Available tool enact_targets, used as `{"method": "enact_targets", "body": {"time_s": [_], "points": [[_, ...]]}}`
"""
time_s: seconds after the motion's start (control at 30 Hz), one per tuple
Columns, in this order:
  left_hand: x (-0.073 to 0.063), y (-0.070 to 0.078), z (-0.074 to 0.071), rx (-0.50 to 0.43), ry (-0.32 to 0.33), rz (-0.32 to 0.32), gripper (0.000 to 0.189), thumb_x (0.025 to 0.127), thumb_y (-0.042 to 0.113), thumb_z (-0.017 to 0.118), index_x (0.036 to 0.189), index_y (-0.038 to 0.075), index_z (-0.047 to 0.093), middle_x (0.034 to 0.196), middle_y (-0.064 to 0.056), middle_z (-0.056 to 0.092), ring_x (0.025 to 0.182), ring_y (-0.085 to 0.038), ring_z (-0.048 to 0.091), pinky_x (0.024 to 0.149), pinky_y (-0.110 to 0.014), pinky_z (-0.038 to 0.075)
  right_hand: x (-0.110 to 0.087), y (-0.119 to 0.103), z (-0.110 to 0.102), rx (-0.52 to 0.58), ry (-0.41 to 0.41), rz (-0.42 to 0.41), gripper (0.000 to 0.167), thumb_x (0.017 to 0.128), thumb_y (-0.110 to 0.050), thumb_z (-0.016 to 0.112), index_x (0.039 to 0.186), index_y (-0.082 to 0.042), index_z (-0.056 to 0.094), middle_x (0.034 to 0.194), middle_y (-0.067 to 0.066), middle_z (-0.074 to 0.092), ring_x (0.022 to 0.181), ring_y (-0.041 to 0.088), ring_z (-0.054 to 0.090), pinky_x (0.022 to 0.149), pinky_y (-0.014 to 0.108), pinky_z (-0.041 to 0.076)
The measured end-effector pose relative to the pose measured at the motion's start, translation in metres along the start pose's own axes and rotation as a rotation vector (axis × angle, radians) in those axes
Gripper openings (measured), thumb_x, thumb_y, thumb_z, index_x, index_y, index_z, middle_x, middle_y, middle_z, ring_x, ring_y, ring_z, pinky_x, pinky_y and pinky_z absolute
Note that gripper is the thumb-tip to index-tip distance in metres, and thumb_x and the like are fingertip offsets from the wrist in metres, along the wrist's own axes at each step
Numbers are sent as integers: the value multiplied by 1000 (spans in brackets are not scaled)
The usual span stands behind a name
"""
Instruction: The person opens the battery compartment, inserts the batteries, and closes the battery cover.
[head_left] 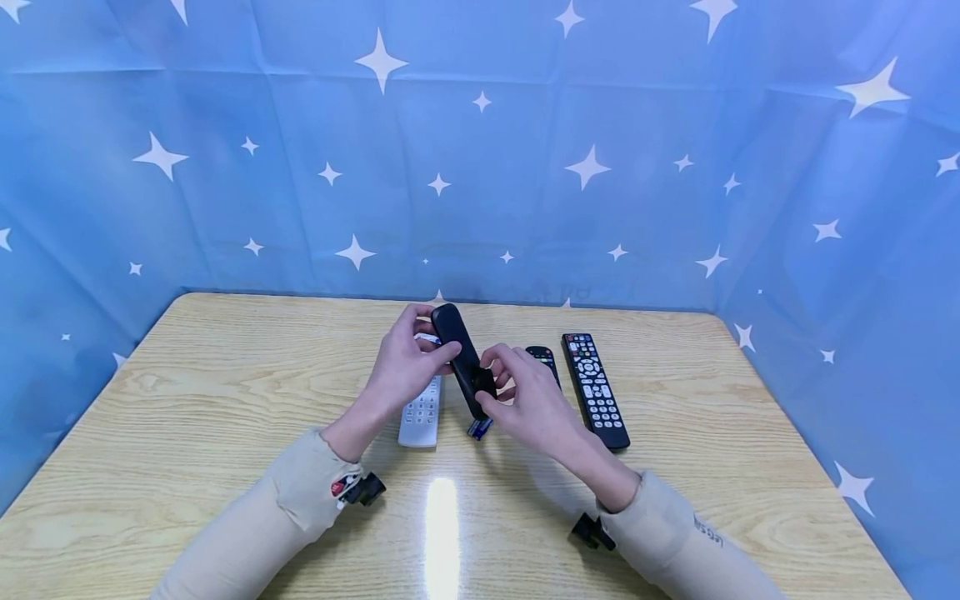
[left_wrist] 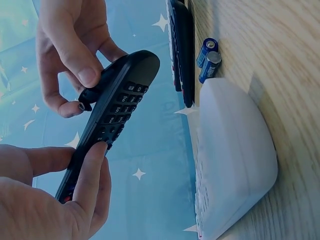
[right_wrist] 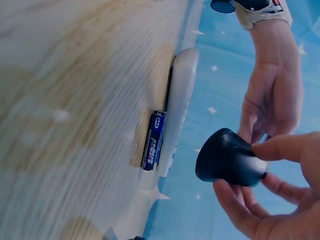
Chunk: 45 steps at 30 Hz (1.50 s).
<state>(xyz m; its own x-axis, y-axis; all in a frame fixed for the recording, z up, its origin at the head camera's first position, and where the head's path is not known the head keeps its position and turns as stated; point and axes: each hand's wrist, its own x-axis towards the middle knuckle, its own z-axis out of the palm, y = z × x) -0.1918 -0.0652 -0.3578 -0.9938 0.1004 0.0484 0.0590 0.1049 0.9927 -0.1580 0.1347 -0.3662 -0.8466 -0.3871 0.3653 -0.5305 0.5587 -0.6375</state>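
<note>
Above the table, my left hand (head_left: 401,362) grips a black remote control (head_left: 453,335) near its far end, thumb on the back and fingers on the button side. Its plain back faces up in the head view; its buttons show in the left wrist view. My right hand (head_left: 534,408) pinches a small black battery cover (head_left: 484,382) at the remote's near end. The cover stands tilted against the back; whether it is fully apart I cannot tell. Two blue batteries (left_wrist: 209,61) lie on the table below, beside a white remote control (head_left: 420,421).
On the right of the wooden table (head_left: 225,400) lies a long black remote control (head_left: 596,392), buttons up. Another black remote control (head_left: 542,357) is partly hidden behind my right hand. A blue curtain (head_left: 480,167) with white stars surrounds the table's back and sides.
</note>
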Motion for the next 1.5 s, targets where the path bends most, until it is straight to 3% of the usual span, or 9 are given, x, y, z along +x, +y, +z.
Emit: {"method": "enact_targets", "body": {"time_s": [0.33, 0.57, 0.8, 0.97, 1.5], "points": [[-1, 0, 1, 23, -1, 2, 53, 94, 0, 73, 138, 3, 46, 119, -19, 59, 94, -30, 67, 69, -35, 63, 0, 2, 0, -5, 12, 23, 32, 85, 0, 79, 111, -6, 62, 87, 6, 58, 81, 22, 60, 65, 25, 59], [-2, 0, 3, 11, 1, 31, 53, 93, -1, 73, 139, 3, 46, 120, -20, 60, 97, -32, 67, 73, -41, 63, 3, 5, -2, 3, 38, 44, 30, 85, -2, 79, 109, -7, 62, 87, 6, 59, 81, 22, 62, 65, 27, 59], [-2, 0, 1, 27, 7, 29, 54, 93, 0, 74, 139, 4, 46, 119, -19, 60, 96, -30, 67, 72, -39, 63, 2, 6, -4, 2, 33, 55, 30, 84, -2, 79, 109, -8, 63, 88, 6, 59, 81, 22, 61, 66, 29, 60], [-1, -1, 0, 18, 11, 26, 55, 93, -1, 73, 140, 3, 46, 120, -20, 60, 96, -31, 66, 76, -47, 62, 1, 7, -6, 3, 26, 54, 31, 84, -1, 79, 109, -7, 63, 88, 7, 59, 81, 22, 60, 66, 32, 60], [4, -1, -6, 8, 33, 7, 54, 92, -2, 73, 139, 4, 48, 120, -20, 61, 96, -31, 68, 77, -48, 62, -6, 9, -9, -137, -110, 40, 32, 81, -6, 82, 107, -9, 64, 88, 4, 58, 79, 23, 60, 65, 30, 50]]}}
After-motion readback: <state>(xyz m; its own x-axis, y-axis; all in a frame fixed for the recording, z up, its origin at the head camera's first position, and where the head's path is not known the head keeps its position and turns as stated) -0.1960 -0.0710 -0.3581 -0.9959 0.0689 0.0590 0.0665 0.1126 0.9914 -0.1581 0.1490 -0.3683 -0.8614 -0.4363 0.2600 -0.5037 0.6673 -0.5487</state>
